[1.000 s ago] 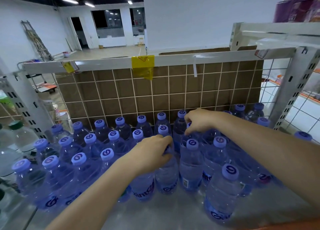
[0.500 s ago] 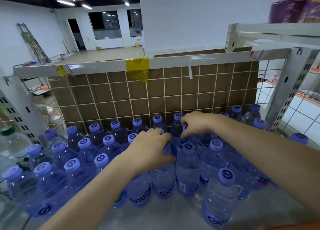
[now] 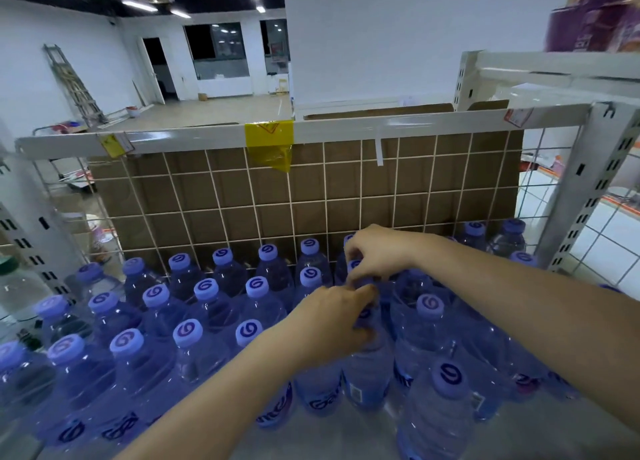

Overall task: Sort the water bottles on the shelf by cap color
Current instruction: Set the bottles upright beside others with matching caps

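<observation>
Walls: we see white walls (image 3: 398, 36) all around.
Floor: a pale floor (image 3: 207, 111) far back.
Windows: dark windows (image 3: 216, 49) and a dark doorway (image 3: 156, 68).
Lights: bright ceiling lights (image 3: 138, 5).
Ladder: a ladder (image 3: 74, 85) leans left.

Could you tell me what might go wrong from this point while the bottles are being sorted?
The left hand and right hand grip bottles inside a tightly packed cluster, so lifting either could topple neighbours. The front bottle stands alone near the shelf edge, below the right forearm, and may get knocked off.
</observation>
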`<state>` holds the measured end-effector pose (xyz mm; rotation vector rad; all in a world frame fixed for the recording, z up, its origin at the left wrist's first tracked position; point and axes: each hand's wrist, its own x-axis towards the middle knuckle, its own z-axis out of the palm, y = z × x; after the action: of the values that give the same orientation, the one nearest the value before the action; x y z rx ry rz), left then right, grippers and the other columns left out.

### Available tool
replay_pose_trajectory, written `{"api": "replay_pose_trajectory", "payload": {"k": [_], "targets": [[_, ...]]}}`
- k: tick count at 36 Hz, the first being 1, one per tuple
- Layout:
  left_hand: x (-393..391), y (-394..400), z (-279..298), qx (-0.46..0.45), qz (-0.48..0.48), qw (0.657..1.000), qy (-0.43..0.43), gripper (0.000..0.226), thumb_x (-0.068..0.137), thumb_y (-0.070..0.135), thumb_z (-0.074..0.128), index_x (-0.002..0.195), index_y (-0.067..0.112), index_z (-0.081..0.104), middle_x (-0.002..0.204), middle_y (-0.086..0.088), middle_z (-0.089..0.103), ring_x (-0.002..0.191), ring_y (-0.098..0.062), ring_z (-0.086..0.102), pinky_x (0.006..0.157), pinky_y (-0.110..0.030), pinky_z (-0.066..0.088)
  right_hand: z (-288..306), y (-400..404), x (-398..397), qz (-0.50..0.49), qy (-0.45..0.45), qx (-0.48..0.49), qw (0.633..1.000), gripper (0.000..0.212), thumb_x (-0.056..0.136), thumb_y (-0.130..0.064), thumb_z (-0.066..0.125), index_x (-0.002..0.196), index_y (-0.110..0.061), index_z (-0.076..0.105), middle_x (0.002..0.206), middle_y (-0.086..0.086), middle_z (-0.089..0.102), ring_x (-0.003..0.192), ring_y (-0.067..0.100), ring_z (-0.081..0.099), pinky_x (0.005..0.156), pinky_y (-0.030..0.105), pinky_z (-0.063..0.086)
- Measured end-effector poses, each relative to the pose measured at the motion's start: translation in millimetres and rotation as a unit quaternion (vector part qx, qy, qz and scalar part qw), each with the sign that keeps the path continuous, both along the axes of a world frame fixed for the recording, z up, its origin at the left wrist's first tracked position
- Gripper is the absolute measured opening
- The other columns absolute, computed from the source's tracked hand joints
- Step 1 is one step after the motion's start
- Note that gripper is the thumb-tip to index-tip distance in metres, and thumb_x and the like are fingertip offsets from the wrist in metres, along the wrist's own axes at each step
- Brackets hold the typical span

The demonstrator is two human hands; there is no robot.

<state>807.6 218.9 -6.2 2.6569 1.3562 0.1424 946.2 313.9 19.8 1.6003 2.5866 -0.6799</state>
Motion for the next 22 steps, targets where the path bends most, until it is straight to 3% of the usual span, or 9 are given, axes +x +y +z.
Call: {"api": "replay_pose_trajectory", "payload": {"k": [6, 10, 13, 16, 19, 22], "targets": [[0, 1, -2, 0.007, 0.024, 1.000, -0.009, 0.033, 0.088, 0.032, 0.056, 0.117, 0.018, 0.045, 0.104, -0.006, 0.058, 0.089, -0.027, 0.055, 0.066, -0.030, 0.036, -2, 6, -8, 0.036, 0.002, 0.000, 0.999, 0.018, 0.083, -0.030, 0.074, 0.078, -0.024, 0.057, 0.087, 0.002, 0.062, 0.069, 0.016, 0.062, 0.052, 0.021, 0.045], [7, 2, -4, 0.004, 0.051, 0.999, -0.013, 0.035, 0.088, 0.031, 0.056, 0.118, 0.016, 0.046, 0.104, -0.009, 0.059, 0.089, -0.032, 0.057, 0.069, -0.035, 0.045, -5, 10, -4, 0.044, 0.006, -0.015, 0.999, 0.019, 0.084, -0.031, 0.072, 0.078, -0.024, 0.056, 0.088, 0.003, 0.062, 0.068, 0.014, 0.061, 0.053, 0.021, 0.045], [9, 3, -1, -0.006, 0.057, 0.998, -0.020, 0.034, 0.088, 0.030, 0.056, 0.118, 0.017, 0.048, 0.097, -0.003, 0.053, 0.085, -0.029, 0.056, 0.065, -0.032, 0.042, -2, 12, -1, 0.045, -0.001, -0.049, 0.998, 0.018, 0.086, -0.036, 0.070, 0.088, -0.020, 0.061, 0.096, 0.005, 0.064, 0.075, 0.016, 0.063, 0.054, 0.021, 0.049], [12, 4, 4, -0.018, 0.052, 0.998, -0.018, 0.030, 0.087, 0.030, 0.057, 0.112, 0.015, 0.050, 0.097, -0.001, 0.050, 0.082, -0.024, 0.053, 0.065, -0.031, 0.040, 7, 14, 5, 0.031, 0.007, -0.072, 0.997, 0.037, 0.082, -0.048, 0.070, 0.098, -0.015, 0.067, 0.092, 0.005, 0.069, 0.074, 0.016, 0.068, 0.056, 0.021, 0.053], [13, 5, 6, -0.009, 0.056, 0.998, -0.002, 0.025, 0.086, 0.031, 0.056, 0.104, 0.015, 0.048, 0.097, -0.005, 0.058, 0.087, -0.028, 0.056, 0.069, -0.034, 0.043, 11, 21, 11, 0.002, 0.031, -0.038, 0.999, 0.035, 0.087, -0.049, 0.065, 0.093, -0.015, 0.068, 0.086, 0.005, 0.070, 0.068, 0.015, 0.068, 0.054, 0.021, 0.052], [16, 4, 0, 0.007, 0.056, 0.998, 0.027, 0.028, 0.087, 0.031, 0.054, 0.108, 0.014, 0.047, 0.100, -0.008, 0.061, 0.091, -0.031, 0.058, 0.070, -0.035, 0.044, 10, 31, 15, -0.030, 0.017, 0.076, 0.997, 0.027, 0.091, -0.039, 0.062, 0.099, -0.013, 0.065, 0.098, 0.006, 0.067, 0.078, 0.018, 0.065, 0.063, 0.029, 0.052]]}}
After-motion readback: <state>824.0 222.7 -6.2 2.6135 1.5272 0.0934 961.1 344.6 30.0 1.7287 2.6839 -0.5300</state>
